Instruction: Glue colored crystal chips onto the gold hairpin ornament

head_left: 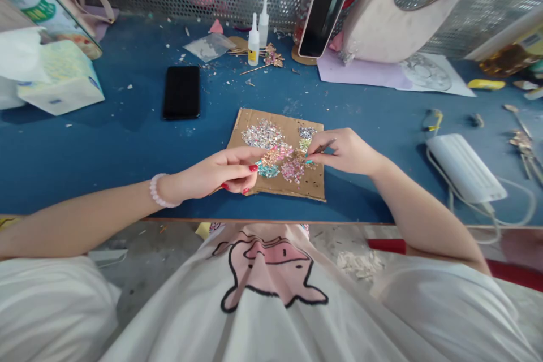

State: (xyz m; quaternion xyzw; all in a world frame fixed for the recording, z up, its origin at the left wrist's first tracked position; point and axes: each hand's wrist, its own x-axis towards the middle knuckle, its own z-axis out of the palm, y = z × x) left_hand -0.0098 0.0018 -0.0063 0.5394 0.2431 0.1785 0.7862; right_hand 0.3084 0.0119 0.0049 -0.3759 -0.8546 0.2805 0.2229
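A square of brown cardboard (314, 184) lies at the table's front edge, bearing small piles of glittering gems: silver (263, 133), pink (292, 170), turquoise (268, 171) and dark blue (306, 132). From the left, my left hand (231, 169) reaches over the board, its fingers closed on a thin gold-brown stick (215, 190); whether the orange and pink cluster at the fingertips belongs to it, I cannot tell. My right hand (339, 151) is pinched around slim dark metal tweezers (326, 145) above the board's right side. The fingers hide their tips.
A black phone (181, 92) lies behind my left hand. Two glue bottles (253, 42) stand at the back beside ornamented gold hairpins (274, 56). Another phone (324, 16) leans upright there. To the right are a white power bank (466, 168) with a cable, and tissues (61, 79) sit left.
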